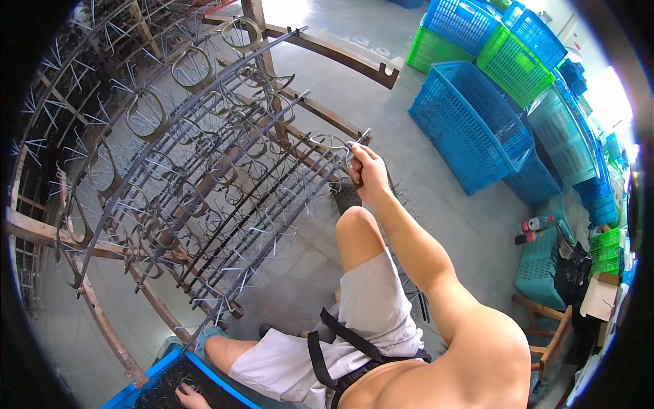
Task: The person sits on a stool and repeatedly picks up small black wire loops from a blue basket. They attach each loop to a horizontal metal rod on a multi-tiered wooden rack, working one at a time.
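My right hand [368, 174] is raised at the near right end of a metal rack [204, 184]. Its thumb and fingers pinch a thin, curved olive-coloured strip [330, 142], which reaches left to the rack's pegs. Many similar oval loops [148, 114] hang along the rack's bars. Low at the left, my left hand [193, 398] reaches into a blue bin [153, 374] of tangled thin black pieces [178, 379]. Its visible fingers are a little apart, with nothing plainly held; the picture's lower edge cuts off the rest.
Rusty beams [109, 341] bear the pegged rack, and a bare beam [347, 53] juts out at the top. Blue crates [470, 129] and green crates [514, 65] are stacked to the right. A wooden stool [553, 334] stands by my right side. My knees are close to the rack.
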`<state>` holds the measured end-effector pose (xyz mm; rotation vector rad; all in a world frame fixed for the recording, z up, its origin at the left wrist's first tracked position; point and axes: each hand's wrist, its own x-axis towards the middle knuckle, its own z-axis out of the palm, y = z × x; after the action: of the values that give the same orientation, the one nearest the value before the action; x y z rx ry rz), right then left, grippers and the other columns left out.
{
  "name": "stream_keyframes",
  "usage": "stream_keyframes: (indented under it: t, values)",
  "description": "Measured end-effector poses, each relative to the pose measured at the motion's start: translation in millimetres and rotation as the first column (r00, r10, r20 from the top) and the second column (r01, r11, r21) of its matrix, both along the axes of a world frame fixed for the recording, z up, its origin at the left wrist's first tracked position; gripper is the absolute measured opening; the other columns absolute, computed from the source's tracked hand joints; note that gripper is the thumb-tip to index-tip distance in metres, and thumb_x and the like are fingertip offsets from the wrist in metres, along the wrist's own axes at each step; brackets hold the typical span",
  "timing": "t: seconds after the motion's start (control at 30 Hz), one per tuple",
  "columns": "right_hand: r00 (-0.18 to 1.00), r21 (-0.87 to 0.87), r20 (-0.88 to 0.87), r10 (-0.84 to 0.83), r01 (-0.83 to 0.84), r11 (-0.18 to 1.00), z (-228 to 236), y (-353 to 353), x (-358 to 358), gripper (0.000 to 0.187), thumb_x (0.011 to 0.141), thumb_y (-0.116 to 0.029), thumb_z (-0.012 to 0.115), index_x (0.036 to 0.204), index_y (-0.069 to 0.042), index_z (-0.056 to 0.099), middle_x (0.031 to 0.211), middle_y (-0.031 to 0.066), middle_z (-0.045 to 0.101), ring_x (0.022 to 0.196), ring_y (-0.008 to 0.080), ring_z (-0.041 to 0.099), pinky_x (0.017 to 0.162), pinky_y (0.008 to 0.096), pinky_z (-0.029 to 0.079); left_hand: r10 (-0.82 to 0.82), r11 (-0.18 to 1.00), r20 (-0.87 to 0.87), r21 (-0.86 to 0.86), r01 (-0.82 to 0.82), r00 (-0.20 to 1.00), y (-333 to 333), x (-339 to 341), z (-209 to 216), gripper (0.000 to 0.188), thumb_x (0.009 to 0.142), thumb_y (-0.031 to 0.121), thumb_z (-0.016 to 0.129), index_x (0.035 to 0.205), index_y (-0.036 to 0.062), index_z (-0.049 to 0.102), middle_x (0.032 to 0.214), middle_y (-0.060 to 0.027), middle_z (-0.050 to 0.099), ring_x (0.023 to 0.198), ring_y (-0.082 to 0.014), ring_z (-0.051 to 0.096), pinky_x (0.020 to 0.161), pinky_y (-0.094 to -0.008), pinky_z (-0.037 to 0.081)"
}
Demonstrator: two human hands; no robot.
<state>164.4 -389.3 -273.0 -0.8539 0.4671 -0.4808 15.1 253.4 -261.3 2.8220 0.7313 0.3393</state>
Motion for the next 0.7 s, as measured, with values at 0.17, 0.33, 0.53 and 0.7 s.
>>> stream_keyframes:
  t: [0.17, 0.33, 0.53, 0.7]
  values:
    - [0.999, -0.008, -0.005, -0.035, 0.035, 0.999, 0, -1, 1, 0.015, 0.086, -0.018, 0.062, 0.094, -0.005, 0.061, 0.055, -0.0039, 0.042, 0.042, 0.0061, 0.036, 0.039, 0.022, 0.024, 0.195, 0.833, -0.074, -0.514, -0.205, 0.978, -1, -6, 16, 0.047, 0.085, 0.033, 0.061, 0.109, -0.0077, 0.054, 0.101, -0.0188, 0.061, 0.085, -0.0245, 0.058, 0.077, -0.035, 0.047]
    - [0.998, -0.07, 0.002, 0.068, -0.068, 0.995, 7, -4, 0, 0.013, 0.088, -0.018, 0.06, 0.09, -0.005, 0.058, 0.053, -0.0062, 0.036, 0.042, 0.0046, 0.034, 0.039, 0.0206, 0.024, -0.004, 0.947, -0.168, -0.317, -0.05, 0.986, -16, -24, 23, 0.034, 0.083, 0.024, 0.064, 0.102, -0.0043, 0.06, 0.096, -0.0156, 0.064, 0.086, -0.0251, 0.061, 0.077, -0.0342, 0.047]
    - [0.998, -0.015, 0.041, 0.054, -0.054, 0.998, -1, -2, -1, 0.019, 0.088, -0.02, 0.06, 0.096, -0.003, 0.059, 0.053, -0.0061, 0.037, 0.043, 0.0049, 0.035, 0.041, 0.0215, 0.027, 0.155, 0.981, 0.18, -0.147, -0.13, 0.971, -28, -33, 47, 0.026, 0.085, 0.02, 0.055, 0.098, -0.0015, 0.062, 0.089, -0.0217, 0.064, 0.075, -0.0333, 0.061, 0.072, -0.0386, 0.048]
    - [0.997, -0.139, 0.046, 0.063, -0.056, 0.989, 0, 8, -3, 0.023, 0.092, -0.022, 0.055, 0.103, -0.002, 0.06, 0.055, -0.006, 0.039, 0.044, 0.0049, 0.035, 0.043, 0.0214, 0.029, 0.482, 0.727, 0.463, -0.685, -0.045, 0.744, -45, -44, 85, 0.029, 0.082, 0.019, 0.057, 0.1, -0.0035, 0.06, 0.095, -0.0218, 0.061, 0.083, -0.0294, 0.058, 0.075, -0.0407, 0.048]
